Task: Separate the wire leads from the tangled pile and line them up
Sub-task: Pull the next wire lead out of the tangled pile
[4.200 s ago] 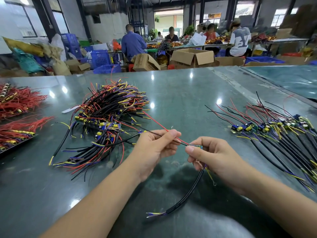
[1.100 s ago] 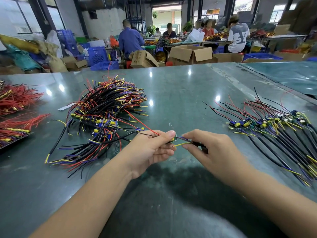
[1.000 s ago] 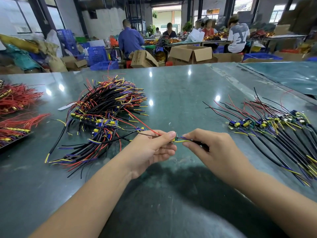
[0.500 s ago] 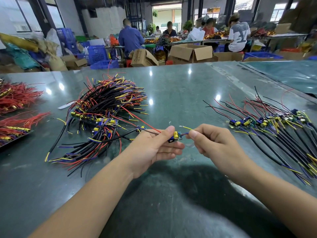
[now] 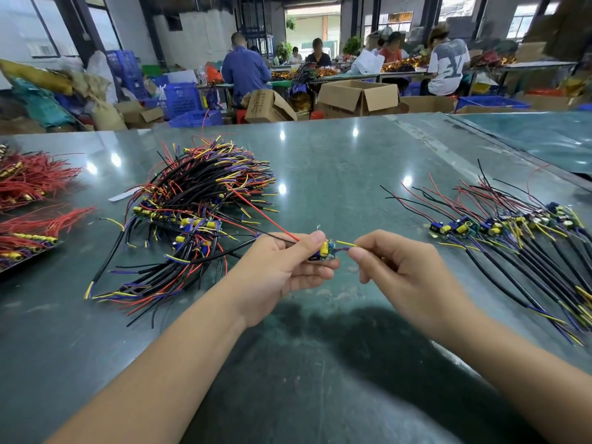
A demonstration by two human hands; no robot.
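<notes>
A tangled pile of wire leads [image 5: 192, 216], black, red, yellow and purple with small boards, lies left of centre on the table. On the right a row of lined-up leads [image 5: 512, 232] lies fanned out. Between them, above the table, my left hand [image 5: 282, 270] pinches one small board with a yellow capacitor [image 5: 325, 249]; its red and black wires run back toward the pile. My right hand [image 5: 403, 274] pinches the yellow and purple wires [image 5: 344, 245] that leave the board's right side.
Red wire bundles [image 5: 28, 200] lie at the table's left edge, some on a dark tray. The green table [image 5: 320, 363] meets a second sheet at far right. Cardboard boxes [image 5: 358, 97], blue crates and several seated people are beyond the far edge.
My right hand slid along the lead from the black cable up to the thin wires at the board. The board now shows between my two hands, slightly higher than before.
</notes>
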